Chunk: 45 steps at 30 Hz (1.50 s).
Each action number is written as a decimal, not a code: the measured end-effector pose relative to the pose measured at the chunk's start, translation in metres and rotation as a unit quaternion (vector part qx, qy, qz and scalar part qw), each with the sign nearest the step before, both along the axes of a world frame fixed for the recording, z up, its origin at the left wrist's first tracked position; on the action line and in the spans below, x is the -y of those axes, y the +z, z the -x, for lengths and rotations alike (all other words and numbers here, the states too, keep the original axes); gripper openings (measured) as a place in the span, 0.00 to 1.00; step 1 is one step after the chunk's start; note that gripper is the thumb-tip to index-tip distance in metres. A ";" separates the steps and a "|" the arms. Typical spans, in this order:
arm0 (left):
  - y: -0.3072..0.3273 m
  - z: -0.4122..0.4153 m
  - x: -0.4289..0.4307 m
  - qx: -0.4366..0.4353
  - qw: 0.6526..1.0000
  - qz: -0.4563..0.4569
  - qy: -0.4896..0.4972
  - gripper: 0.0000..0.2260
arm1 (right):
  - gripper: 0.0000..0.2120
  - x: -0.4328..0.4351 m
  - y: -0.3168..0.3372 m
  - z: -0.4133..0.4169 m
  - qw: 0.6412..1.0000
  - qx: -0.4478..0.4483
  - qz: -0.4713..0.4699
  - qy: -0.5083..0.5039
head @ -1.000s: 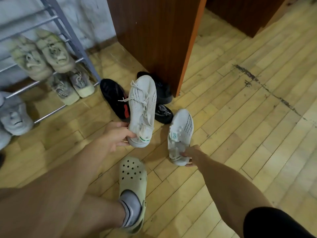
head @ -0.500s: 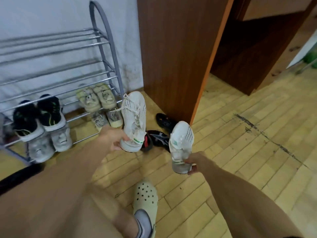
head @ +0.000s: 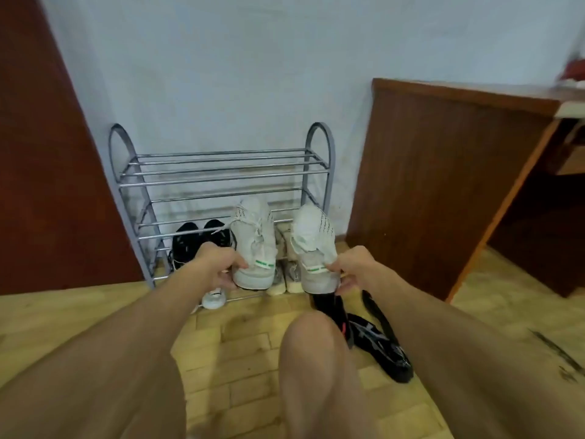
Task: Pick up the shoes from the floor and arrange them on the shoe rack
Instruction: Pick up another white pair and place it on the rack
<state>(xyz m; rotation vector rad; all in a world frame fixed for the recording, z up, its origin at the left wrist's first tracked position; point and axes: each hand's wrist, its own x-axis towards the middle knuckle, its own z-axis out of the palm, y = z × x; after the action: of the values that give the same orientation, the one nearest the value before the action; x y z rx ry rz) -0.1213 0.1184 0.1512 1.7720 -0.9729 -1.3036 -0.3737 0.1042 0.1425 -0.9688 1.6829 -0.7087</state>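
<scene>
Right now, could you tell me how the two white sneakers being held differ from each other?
The left sneaker sits in the left hand with loose laces trailing; the right sneaker, in the right hand, shows none. The left sneaker's toe reaches higher. Both are white knit, held by the heel, toes pointing at the shoe rack.

Single head-worn wide-angle view, no second camera to overlap with. It looks forward and slightly down from a low stance, facing the pale blue-white wall (head: 240,74) square-on, with the grey tubular metal shoe rack (head: 221,172) centred in mid-frame. Both bare forearms run up from the bottom corners into the middle, so the left hand (head: 215,267) and right hand (head: 354,269) sit near the lens, just in front of the rack. A bare knee (head: 316,343) fills the lower centre, very close. Yellow wood-plank floor (head: 247,337) takes the bottom third. Edges bow from lens distortion: dark red-brown panel (head: 47,185) left, brown wooden cabinet side (head: 437,185) right.
</scene>
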 end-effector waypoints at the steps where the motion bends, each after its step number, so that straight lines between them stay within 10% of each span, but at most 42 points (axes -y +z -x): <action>1: -0.002 -0.011 0.000 -0.007 1.000 0.000 0.010 0.18 | 0.16 0.007 0.004 -0.013 1.000 -0.003 0.003 0.012; 25: -0.042 -0.191 0.196 -0.051 0.979 0.035 0.192 0.06 | 0.08 0.254 -0.037 -0.226 0.986 0.056 0.069 0.138; 45: -0.084 -0.208 0.221 0.004 0.978 0.049 0.201 0.17 | 0.05 0.285 -0.089 -0.268 0.982 0.033 0.088 0.167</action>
<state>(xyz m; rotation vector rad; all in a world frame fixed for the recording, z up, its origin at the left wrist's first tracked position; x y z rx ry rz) 0.0868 -0.1023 0.0667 1.7837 -0.6257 -0.9763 -0.1058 -0.1804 0.0532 -1.3019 1.3717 -0.6632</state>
